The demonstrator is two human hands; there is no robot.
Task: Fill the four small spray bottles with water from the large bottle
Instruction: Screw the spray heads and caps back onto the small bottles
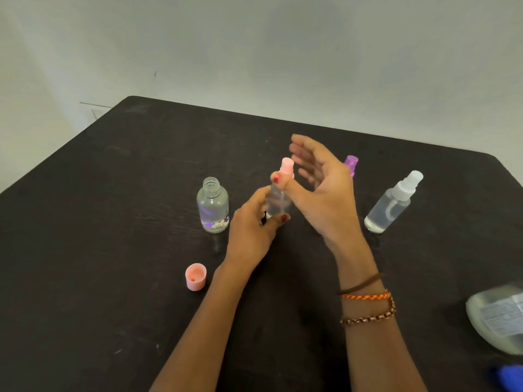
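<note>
black table (113,222), pale wall (254,52), wrist bracelets (368,306)

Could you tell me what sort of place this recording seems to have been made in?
Probably a plain indoor room with a makeshift work surface, not a lab or kitchen. A dark table stands against a bare pale wall, and it carries only small bottles, such as the white-capped spray bottle, and a loose pink cap.

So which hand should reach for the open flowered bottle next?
Left, probably. The flowered bottle stands uncapped just left of the left hand, which only needs to let go of the pink-topped bottle. The right hand would have to cross over both.
</note>
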